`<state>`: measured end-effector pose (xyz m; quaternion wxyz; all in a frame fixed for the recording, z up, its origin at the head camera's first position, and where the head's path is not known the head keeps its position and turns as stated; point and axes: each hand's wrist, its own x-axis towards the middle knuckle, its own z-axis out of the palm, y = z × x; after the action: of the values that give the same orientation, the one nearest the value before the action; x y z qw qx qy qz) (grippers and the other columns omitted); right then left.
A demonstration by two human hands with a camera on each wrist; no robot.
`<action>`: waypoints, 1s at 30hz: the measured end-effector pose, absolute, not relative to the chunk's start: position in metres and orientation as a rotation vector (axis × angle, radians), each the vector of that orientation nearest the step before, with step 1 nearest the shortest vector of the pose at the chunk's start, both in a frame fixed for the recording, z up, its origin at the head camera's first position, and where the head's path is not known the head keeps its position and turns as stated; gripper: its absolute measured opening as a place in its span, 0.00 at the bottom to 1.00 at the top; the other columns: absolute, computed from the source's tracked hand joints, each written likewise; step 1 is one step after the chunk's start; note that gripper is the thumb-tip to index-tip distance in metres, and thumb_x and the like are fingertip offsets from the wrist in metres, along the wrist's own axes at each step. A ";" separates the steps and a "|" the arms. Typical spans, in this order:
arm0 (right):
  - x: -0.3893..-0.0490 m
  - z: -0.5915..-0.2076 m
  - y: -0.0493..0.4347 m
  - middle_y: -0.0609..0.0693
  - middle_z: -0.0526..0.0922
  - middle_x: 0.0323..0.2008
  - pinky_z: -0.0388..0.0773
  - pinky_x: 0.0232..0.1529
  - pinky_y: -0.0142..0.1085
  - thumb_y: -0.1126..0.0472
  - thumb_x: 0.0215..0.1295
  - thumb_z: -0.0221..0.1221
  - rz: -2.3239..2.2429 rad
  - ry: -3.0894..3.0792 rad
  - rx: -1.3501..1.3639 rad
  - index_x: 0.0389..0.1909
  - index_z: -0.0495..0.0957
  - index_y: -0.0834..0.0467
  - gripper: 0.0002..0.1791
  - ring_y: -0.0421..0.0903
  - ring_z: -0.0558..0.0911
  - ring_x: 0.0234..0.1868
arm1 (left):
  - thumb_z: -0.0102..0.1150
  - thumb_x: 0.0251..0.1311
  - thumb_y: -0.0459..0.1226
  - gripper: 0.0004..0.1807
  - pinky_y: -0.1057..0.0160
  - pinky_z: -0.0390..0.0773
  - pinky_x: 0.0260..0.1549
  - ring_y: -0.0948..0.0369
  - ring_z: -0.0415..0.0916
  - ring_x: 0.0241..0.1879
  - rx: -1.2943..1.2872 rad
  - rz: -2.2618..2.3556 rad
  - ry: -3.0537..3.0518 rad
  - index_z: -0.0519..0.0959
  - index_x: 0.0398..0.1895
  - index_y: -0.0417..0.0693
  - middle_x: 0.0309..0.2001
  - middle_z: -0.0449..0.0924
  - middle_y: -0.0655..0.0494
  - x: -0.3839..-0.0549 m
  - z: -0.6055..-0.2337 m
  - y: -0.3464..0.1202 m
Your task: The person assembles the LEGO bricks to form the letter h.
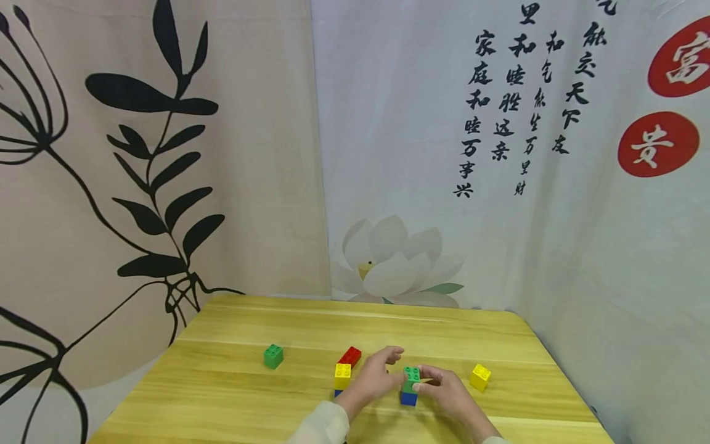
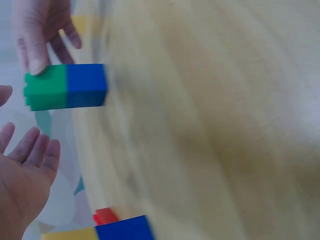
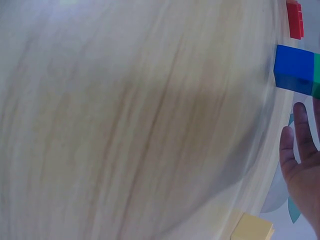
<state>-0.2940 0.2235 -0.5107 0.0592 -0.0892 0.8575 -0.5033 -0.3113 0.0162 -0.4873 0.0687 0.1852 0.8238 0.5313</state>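
Observation:
A green block (image 1: 411, 377) sits on top of a blue block (image 1: 408, 399), forming a small upright stack. My right hand (image 1: 447, 393) pinches the green block from its right side, with the thumb on its near face in the left wrist view. My left hand (image 1: 377, 381) is just left of the stack. Its fingers are spread and loosely extended, palm facing the stack, with nothing held. Whether the stack's base touches the table cannot be told.
Left of my left hand stands a yellow block (image 1: 342, 375) on a blue block (image 2: 126, 229), with a red block (image 1: 350, 356) behind. A green block (image 1: 273, 356) lies farther left and a yellow block (image 1: 480, 377) to the right on the wooden table (image 1: 222, 394). Printed cloth hangs behind.

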 end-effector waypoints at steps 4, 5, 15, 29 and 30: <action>-0.294 -0.510 0.224 0.59 0.82 0.55 0.79 0.53 0.50 0.48 0.63 0.64 -1.519 2.599 -0.264 0.62 0.75 0.61 0.30 0.54 0.82 0.53 | 0.63 0.63 0.44 0.26 0.44 0.73 0.59 0.49 0.73 0.61 0.588 1.612 2.536 0.72 0.64 0.52 0.61 0.77 0.49 -0.314 -0.472 0.013; -0.294 -0.510 0.224 0.59 0.82 0.55 0.79 0.53 0.50 0.48 0.63 0.64 -1.517 2.602 -0.264 0.62 0.75 0.61 0.30 0.54 0.82 0.53 | 0.62 0.63 0.45 0.26 0.44 0.74 0.59 0.49 0.73 0.61 0.589 1.612 2.548 0.73 0.64 0.52 0.61 0.77 0.49 -0.315 -0.469 0.011; -0.294 -0.510 0.226 0.60 0.82 0.56 0.80 0.52 0.48 0.48 0.63 0.64 -1.533 2.600 -0.261 0.62 0.74 0.63 0.32 0.52 0.82 0.53 | 0.59 0.65 0.53 0.29 0.45 0.76 0.57 0.50 0.73 0.60 0.566 1.650 2.600 0.71 0.66 0.54 0.61 0.77 0.49 -0.339 -0.445 -0.016; -0.298 -0.514 0.228 0.58 0.82 0.55 0.80 0.52 0.44 0.47 0.61 0.65 -1.547 2.567 -0.254 0.62 0.75 0.62 0.33 0.49 0.81 0.52 | 0.62 0.64 0.50 0.28 0.49 0.77 0.58 0.50 0.73 0.60 0.400 1.647 2.685 0.72 0.65 0.51 0.60 0.77 0.47 -0.359 -0.453 -0.066; -0.298 -0.514 0.228 0.58 0.82 0.55 0.80 0.52 0.45 0.47 0.61 0.65 -1.548 2.566 -0.255 0.62 0.75 0.62 0.33 0.49 0.81 0.52 | 0.62 0.63 0.49 0.28 0.48 0.77 0.58 0.50 0.73 0.60 0.387 1.648 2.693 0.72 0.64 0.50 0.60 0.77 0.47 -0.359 -0.455 -0.068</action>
<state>-0.2977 0.2282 -0.5138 0.0668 -0.0846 0.8513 -0.5135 -0.3593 -0.0684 -0.4550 -0.0198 0.1216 0.8464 0.5180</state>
